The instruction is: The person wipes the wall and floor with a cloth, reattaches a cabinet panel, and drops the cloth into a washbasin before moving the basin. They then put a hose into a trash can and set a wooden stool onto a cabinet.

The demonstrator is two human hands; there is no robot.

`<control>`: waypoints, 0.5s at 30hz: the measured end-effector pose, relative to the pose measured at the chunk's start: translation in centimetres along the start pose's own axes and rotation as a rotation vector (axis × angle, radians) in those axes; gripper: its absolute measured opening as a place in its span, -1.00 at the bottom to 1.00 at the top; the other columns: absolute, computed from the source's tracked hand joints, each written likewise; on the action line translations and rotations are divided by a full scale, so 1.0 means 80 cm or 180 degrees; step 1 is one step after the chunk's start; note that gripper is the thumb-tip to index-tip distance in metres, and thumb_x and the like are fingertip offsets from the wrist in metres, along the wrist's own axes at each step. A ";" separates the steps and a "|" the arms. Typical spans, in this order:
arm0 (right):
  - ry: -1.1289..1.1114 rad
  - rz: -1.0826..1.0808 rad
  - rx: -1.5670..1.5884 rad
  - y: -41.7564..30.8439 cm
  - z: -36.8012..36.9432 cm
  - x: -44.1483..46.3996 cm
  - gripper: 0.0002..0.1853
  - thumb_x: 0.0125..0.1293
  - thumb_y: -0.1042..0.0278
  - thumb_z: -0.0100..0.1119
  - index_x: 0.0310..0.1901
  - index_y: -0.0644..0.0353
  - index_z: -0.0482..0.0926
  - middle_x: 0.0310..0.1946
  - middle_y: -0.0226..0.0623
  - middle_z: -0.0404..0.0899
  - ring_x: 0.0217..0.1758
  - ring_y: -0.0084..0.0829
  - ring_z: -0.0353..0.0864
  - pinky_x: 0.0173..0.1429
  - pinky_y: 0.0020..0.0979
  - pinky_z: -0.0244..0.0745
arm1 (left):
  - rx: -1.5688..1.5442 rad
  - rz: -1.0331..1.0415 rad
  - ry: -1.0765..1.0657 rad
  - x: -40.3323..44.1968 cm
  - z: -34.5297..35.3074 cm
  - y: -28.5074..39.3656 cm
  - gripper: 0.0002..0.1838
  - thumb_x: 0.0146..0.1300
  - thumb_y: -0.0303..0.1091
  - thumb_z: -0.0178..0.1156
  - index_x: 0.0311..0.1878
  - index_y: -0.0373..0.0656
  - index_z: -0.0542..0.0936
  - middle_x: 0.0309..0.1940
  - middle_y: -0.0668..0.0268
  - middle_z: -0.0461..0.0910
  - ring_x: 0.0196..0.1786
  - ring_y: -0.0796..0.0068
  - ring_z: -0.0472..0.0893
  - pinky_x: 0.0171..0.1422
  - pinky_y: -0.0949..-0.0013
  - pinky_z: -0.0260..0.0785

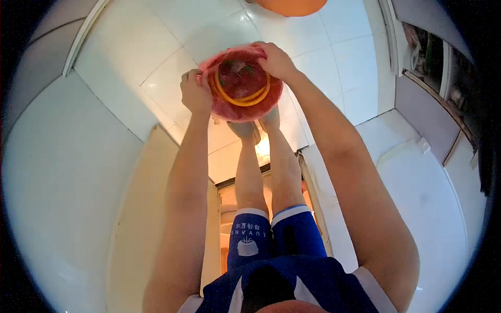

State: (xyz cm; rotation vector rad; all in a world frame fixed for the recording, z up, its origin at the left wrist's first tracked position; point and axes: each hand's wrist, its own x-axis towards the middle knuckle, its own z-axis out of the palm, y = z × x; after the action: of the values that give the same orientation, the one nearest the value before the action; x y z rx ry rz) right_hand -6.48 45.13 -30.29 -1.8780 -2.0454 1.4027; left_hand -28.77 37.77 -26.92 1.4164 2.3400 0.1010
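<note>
In front of me, above the tiled floor, is a round opening lined with a pinkish-red plastic bag. An orange ring runs inside its folded edge, and a few small green bits show in the dark red middle. My left hand is closed on the left edge of the bag. At the upper right edge, my right hand pinches the bag with bent fingers. The bag's underside, and whatever it may be fitted to, are hidden.
White floor tiles lie beneath and beyond the bag. Part of an orange rounded object shows at the top edge. A doorway threshold crosses behind my feet. A dark shelf opening with items stands at right.
</note>
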 end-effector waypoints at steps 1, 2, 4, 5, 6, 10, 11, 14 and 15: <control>0.0018 -0.0045 0.0060 0.005 0.007 0.001 -0.53 0.11 0.34 0.06 0.13 -0.03 0.44 -0.03 -0.06 0.50 0.03 -0.05 0.51 0.10 -0.15 0.45 | -0.0580 0.0039 -0.0112 0.011 0.010 -0.012 -0.80 0.22 -0.27 0.13 -0.13 -0.11 0.50 -0.17 0.21 0.55 -0.15 0.10 0.54 -0.13 0.19 0.43; 0.0039 -0.0091 0.0125 0.011 0.013 0.001 -0.53 0.11 0.34 0.06 0.13 -0.02 0.44 -0.02 -0.06 0.51 0.03 -0.04 0.51 0.11 -0.16 0.45 | -0.1155 0.0080 -0.0225 0.017 0.021 -0.023 -0.82 0.21 -0.26 0.16 -0.22 -0.15 0.53 -0.27 0.19 0.59 -0.22 0.11 0.56 -0.16 0.21 0.42; -0.0191 -0.0001 0.0323 0.025 0.012 0.007 -0.54 0.13 0.30 0.05 0.13 -0.01 0.45 0.00 -0.05 0.51 0.04 -0.04 0.51 0.12 -0.18 0.43 | -0.1446 0.0014 0.0049 0.019 0.028 -0.029 -0.80 0.21 -0.26 0.17 -0.31 -0.21 0.55 -0.46 0.21 0.59 -0.40 0.27 0.57 -0.24 0.31 0.39; -0.0427 0.0076 0.0519 0.031 0.014 0.009 -0.55 0.15 0.27 0.04 0.13 0.01 0.45 0.02 -0.05 0.52 0.06 -0.03 0.50 0.14 -0.20 0.42 | -0.1844 0.0002 -0.0146 0.024 0.028 -0.036 -0.81 0.23 -0.27 0.16 -0.29 -0.22 0.56 -0.48 0.23 0.58 -0.42 0.37 0.54 -0.26 0.36 0.38; -0.0429 0.0083 0.0532 0.029 0.011 0.011 -0.55 0.15 0.27 0.04 0.13 0.01 0.45 0.02 -0.05 0.52 0.06 -0.03 0.50 0.14 -0.20 0.42 | -0.2242 -0.0015 -0.0346 0.028 0.028 -0.039 -0.81 0.25 -0.28 0.14 -0.27 -0.23 0.56 -0.50 0.25 0.57 -0.44 0.46 0.52 -0.28 0.41 0.36; -0.0683 0.0240 0.0593 0.048 0.015 0.021 -0.55 0.19 0.16 0.01 0.14 0.02 0.46 0.02 -0.05 0.53 0.06 -0.06 0.52 0.16 -0.20 0.41 | -0.2181 -0.0026 -0.0869 0.056 0.035 -0.044 -0.76 0.32 -0.26 0.08 -0.27 -0.28 0.57 -0.52 0.28 0.54 -0.45 0.57 0.44 -0.29 0.47 0.34; -0.0824 0.0251 0.0708 0.057 0.021 0.025 -0.54 0.20 0.13 0.00 0.14 0.01 0.45 0.02 -0.05 0.53 0.06 -0.07 0.52 0.16 -0.19 0.41 | -0.2231 -0.0043 -0.0933 0.061 0.041 -0.043 -0.72 0.33 -0.24 0.06 -0.28 -0.30 0.58 -0.50 0.29 0.54 -0.43 0.58 0.43 -0.29 0.48 0.32; -0.0780 0.0483 0.0632 0.052 0.027 0.023 -0.55 0.20 0.15 -0.02 0.13 0.04 0.47 0.03 -0.04 0.52 0.05 -0.10 0.54 0.15 -0.20 0.42 | -0.2860 -0.0799 -0.1170 0.069 0.065 -0.047 -0.72 0.32 -0.25 0.08 -0.32 -0.29 0.59 -0.48 0.34 0.54 -0.41 0.59 0.43 -0.28 0.47 0.32; -0.0787 0.0495 0.0633 0.048 0.023 0.025 -0.55 0.20 0.15 -0.02 0.13 0.04 0.47 0.03 -0.04 0.52 0.05 -0.10 0.54 0.15 -0.20 0.42 | -0.2858 -0.0807 -0.1182 0.070 0.067 -0.048 -0.72 0.32 -0.25 0.08 -0.32 -0.29 0.59 -0.48 0.34 0.54 -0.41 0.59 0.43 -0.28 0.47 0.32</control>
State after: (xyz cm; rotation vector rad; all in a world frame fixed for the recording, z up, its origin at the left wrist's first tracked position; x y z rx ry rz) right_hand -5.08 45.12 -34.78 -1.8976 -1.7993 1.8849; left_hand -32.23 39.99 -34.52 0.6222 1.7637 0.6574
